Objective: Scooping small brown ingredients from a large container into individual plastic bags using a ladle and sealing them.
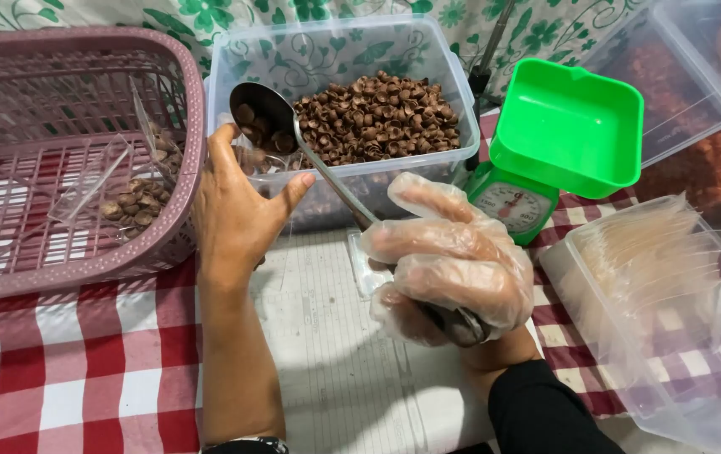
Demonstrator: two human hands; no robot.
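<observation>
Small clear packet (247, 164) sits against the front wall of the clear tub, held up by the left hand; it's mostly hidden behind the fingers, contents hard to read. Two more clear packets (137, 197) with brown pieces lie in the pink basket (58, 269) at left.

Clear tub (427, 59) at centre back: about half full of small brown cup-shaped pieces (377, 118). Green kitchen scale (545, 143) just right of it, square green pan on top, round dial facing the camera. Far right, a clear box (671, 387) holds a stack of empty clear bags (646, 252). Top right, more clear bins with reddish contents (too blurred to identify).

Left hand (238, 210): bare, half open, fingers curled around the packet at the tub's front edge, thumb out to the right.

Right hand (448, 261): in a thin plastic glove, closed around the handle of a metal spoon (268, 118). Spoon bowl is over the tub's left corner, just above the left hand, loaded with brown pieces.

All of it on a red and white checked cloth (83, 378), with a pale mat (335, 353) under the hands.
</observation>
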